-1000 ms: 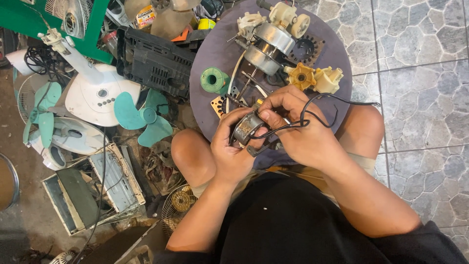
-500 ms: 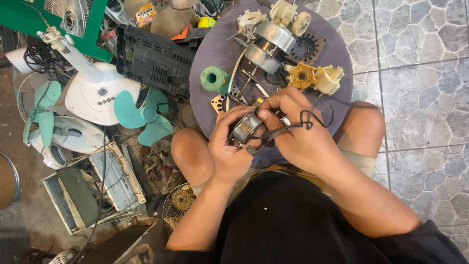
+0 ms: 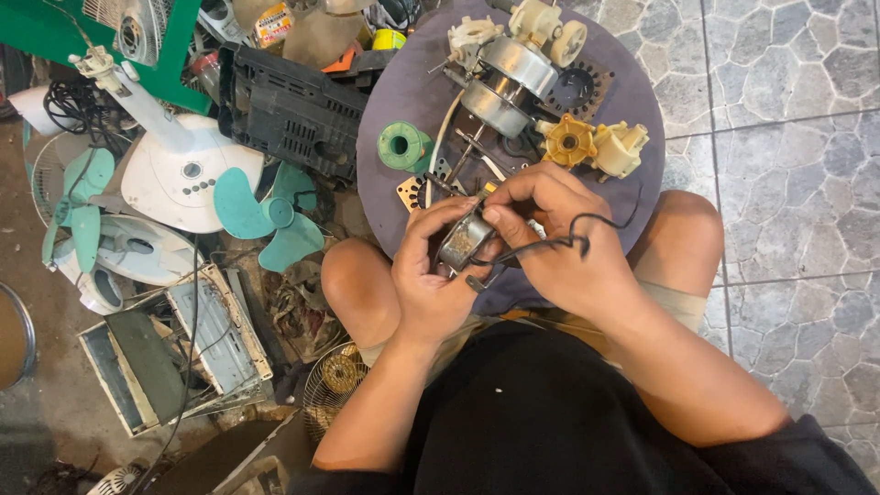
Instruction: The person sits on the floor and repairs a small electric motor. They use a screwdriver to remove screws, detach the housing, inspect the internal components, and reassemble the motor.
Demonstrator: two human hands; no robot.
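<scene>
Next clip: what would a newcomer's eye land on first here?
At centre, the left hand and right hand share a grip on a small silver metal motor trailing a black wire. Behind them, a round purple board carries motor parts; teal plastic fan blades lie left.

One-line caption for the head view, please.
Seated person's left hand and right hand grip a small metal motor with black wire over a round purple board.

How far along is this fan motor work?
Looks midway. Done: a bigger motor, yellow gear piece and green spool already lie apart on the round board. In hand: the left hand holds a small motor; the right hand works its black wire. Left: that wire remains attached.
</scene>
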